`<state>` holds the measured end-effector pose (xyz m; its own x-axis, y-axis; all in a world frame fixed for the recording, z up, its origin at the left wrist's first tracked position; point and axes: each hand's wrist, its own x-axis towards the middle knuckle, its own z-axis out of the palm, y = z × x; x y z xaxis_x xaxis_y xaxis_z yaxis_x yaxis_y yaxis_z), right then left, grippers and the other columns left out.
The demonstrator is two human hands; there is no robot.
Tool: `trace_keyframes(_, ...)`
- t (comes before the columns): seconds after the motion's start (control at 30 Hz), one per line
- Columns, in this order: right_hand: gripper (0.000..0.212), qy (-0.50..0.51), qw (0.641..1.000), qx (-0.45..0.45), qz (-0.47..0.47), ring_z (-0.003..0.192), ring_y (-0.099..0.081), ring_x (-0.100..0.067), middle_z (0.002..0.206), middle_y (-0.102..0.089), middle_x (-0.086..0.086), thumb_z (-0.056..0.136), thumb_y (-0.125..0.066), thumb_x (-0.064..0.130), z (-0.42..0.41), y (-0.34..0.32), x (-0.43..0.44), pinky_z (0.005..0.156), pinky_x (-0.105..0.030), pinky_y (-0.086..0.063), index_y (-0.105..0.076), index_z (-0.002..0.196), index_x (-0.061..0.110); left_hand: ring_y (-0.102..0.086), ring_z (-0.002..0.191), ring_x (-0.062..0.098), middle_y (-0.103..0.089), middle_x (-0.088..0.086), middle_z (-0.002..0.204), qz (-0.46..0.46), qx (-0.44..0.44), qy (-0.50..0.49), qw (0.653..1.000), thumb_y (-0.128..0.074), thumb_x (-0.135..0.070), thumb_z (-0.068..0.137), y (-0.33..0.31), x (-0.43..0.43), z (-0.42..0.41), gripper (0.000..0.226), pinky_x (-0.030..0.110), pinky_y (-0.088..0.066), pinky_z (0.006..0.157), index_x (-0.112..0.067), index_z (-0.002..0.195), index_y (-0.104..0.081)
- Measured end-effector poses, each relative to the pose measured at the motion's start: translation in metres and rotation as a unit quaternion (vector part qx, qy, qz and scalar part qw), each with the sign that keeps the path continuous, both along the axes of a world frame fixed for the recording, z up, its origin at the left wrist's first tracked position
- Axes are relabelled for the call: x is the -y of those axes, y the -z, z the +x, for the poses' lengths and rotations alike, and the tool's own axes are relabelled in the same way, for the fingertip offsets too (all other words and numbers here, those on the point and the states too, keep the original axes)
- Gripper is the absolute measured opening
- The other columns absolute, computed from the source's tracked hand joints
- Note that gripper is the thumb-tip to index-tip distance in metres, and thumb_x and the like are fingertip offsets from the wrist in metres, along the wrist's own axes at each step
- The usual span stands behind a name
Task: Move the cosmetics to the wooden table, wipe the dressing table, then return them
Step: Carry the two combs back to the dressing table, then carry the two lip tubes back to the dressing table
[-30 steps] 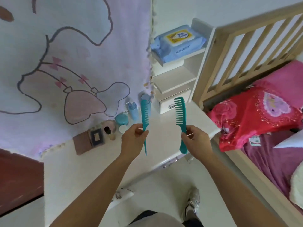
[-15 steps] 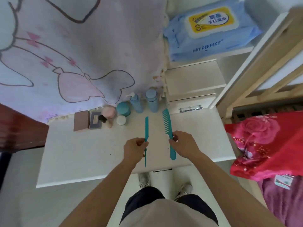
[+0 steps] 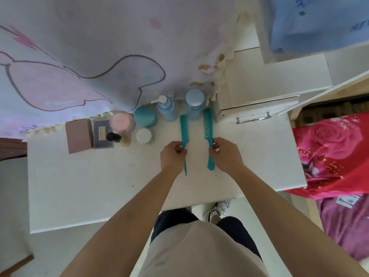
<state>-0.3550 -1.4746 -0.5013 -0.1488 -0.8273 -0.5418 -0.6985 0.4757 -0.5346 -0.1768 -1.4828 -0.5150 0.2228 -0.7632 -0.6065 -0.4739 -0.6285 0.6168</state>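
Two combs, one per hand. Left hand [image 3: 173,154] pinches the tail comb [image 3: 183,128] at its neck; right hand [image 3: 225,154] pinches the wide-tooth comb [image 3: 207,124] at its handle. A second ago both were raised in the air; now they are low at the dressing table [image 3: 99,186], whether touching it I cannot tell. Judged: return stage, near its end. Back row count: two blue bottles [image 3: 166,108], three jars [image 3: 144,116], one dark-capped vial [image 3: 113,136], two flat cases [image 3: 78,135].

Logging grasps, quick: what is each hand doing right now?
Left hand: pinches the fine-tooth teal comb.
Right hand: holds the wide-tooth teal comb.
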Motion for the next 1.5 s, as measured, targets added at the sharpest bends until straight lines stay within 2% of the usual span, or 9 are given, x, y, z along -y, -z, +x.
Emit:
trace_keyframes(0.13,0.040,0.072,0.996,0.040,0.019,0.085,-0.061,-0.012,0.103,-0.064,0.007,0.095,-0.057,0.027,0.013,0.010,0.014,0.056,-0.016,-0.047,-0.053,0.135,0.024,-0.068,0.087,0.023,-0.071,-0.002,0.095,0.002,0.006,0.019,1.000,-0.063,-0.020,0.089,0.005,0.017,0.008,0.028,0.038,-0.057,0.084,-0.019,0.117,-0.066)
trace_keyframes(0.23,0.043,0.108,0.992,0.051,0.040,0.088,-0.062,-0.011,0.111,-0.066,0.006,0.096,-0.056,0.026,0.017,0.009,0.019,0.053,-0.014,-0.048,-0.049,0.139,0.026,-0.066,0.087,0.018,-0.070,-0.005,0.100,0.016,-0.002,0.037,0.999,-0.059,-0.027,0.092,0.002,0.025,0.013,0.032,0.026,-0.055,0.070,-0.023,0.124,-0.063)
trace_keyframes(0.3,0.043,0.107,0.993,0.030,0.035,0.098,-0.064,-0.016,0.119,-0.066,0.001,0.094,-0.055,0.023,0.019,0.003,0.022,0.071,-0.028,-0.058,-0.050,0.137,0.025,-0.060,0.087,0.011,-0.065,-0.011,0.103,-0.001,0.013,0.050,0.999,-0.055,-0.031,0.095,-0.003,0.029,0.016,0.032,0.015,-0.044,0.063,-0.025,0.125,-0.062)
trace_keyframes(0.43,0.040,0.069,0.997,-0.022,-0.002,0.110,-0.060,-0.023,0.123,-0.061,-0.002,0.093,-0.054,0.023,0.023,-0.021,0.030,0.093,-0.037,-0.051,-0.054,0.133,0.022,-0.057,0.083,0.012,-0.065,-0.008,0.101,-0.078,0.058,0.055,0.994,-0.047,-0.029,0.099,-0.028,0.026,0.025,0.024,0.023,-0.041,0.073,-0.025,0.112,-0.066)
trace_keyframes(0.7,0.012,-0.025,0.981,0.053,-0.185,0.074,-0.057,-0.004,0.078,-0.061,0.019,0.097,-0.052,0.032,0.034,-0.118,0.047,0.061,-0.019,-0.038,-0.064,0.094,0.034,-0.060,0.079,0.015,-0.065,-0.007,0.085,-0.271,0.089,-0.082,0.955,-0.049,-0.030,0.101,-0.130,0.005,0.044,0.021,0.024,-0.046,0.071,-0.020,0.099,-0.067)
trace_keyframes(0.8,0.014,-0.074,0.957,0.117,-0.255,0.079,-0.061,-0.002,0.083,-0.065,0.018,0.096,-0.055,0.032,0.047,-0.159,0.050,0.069,-0.023,-0.044,-0.067,0.101,0.031,-0.058,0.078,0.009,-0.064,-0.010,0.082,-0.362,0.138,-0.140,0.911,-0.051,-0.027,0.100,-0.182,-0.021,0.055,0.020,0.011,-0.041,0.068,-0.017,0.101,-0.068)
trace_keyframes(1.0,0.018,-0.203,0.890,0.231,-0.337,0.085,-0.061,-0.003,0.094,-0.068,0.014,0.097,-0.055,0.027,0.114,-0.227,0.023,0.072,-0.011,-0.043,-0.068,0.109,0.029,-0.060,0.091,0.008,-0.064,-0.013,0.099,-0.474,0.254,-0.260,0.802,-0.052,-0.022,0.101,-0.272,-0.133,0.106,0.019,0.026,-0.049,0.078,-0.016,0.105,-0.069)
trace_keyframes(1.27,0.016,-0.340,0.776,0.344,-0.405,0.085,-0.062,0.004,0.090,-0.067,0.021,0.095,-0.057,0.023,0.252,-0.306,-0.098,0.072,-0.010,-0.045,-0.069,0.104,0.029,-0.058,0.099,0.015,-0.065,0.001,0.110,-0.473,0.445,-0.296,0.701,-0.042,-0.029,0.104,-0.369,-0.309,0.188,0.032,0.029,-0.043,0.081,-0.011,0.111,-0.067)
trace_keyframes(1.5,0.018,-0.432,0.687,0.408,-0.419,0.084,-0.062,0.002,0.089,-0.069,0.018,0.095,-0.057,0.027,0.424,-0.354,-0.240,0.071,-0.009,-0.047,-0.070,0.108,0.028,-0.056,0.105,0.023,-0.063,0.004,0.118,-0.412,0.591,-0.315,0.618,-0.038,-0.033,0.105,-0.388,-0.509,0.288,0.034,0.031,-0.039,0.088,-0.013,0.114,-0.064)
